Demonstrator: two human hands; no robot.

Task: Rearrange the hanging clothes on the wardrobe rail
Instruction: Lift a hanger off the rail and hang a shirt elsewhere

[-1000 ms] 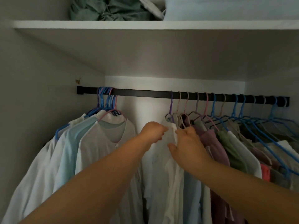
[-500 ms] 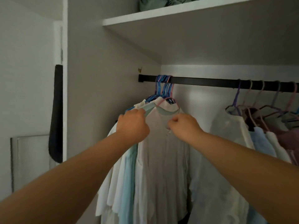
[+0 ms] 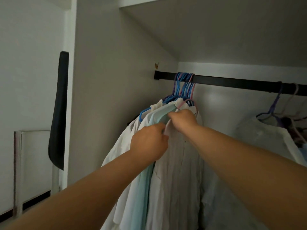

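1. Head view, rail (image 3: 232,83) as landmark: black bar crossing the wardrobe, left end fixed at the side wall.
2. Bunched hangers (image 3: 183,83), blue and pink, crowded at the rail's left end; pale shirts (image 3: 176,171) hanging straight below them, packed tight.
3. Left hand (image 3: 149,141) below the rail's left end, fingers curled, pinching the neckline edge of the outermost white shirt beside a mint one (image 3: 159,113).
4. Right hand (image 3: 182,119) just above and right of it, closed on the same collar area near a pink hanger arm.
5. Second clothes group (image 3: 265,130) under the rail's right part, well apart, bare rail between.
6. Step judged: straightening or parting a garment in the left bunch. Next move likely calls for lifting or sliding one hook along the rail without dragging its neighbours.
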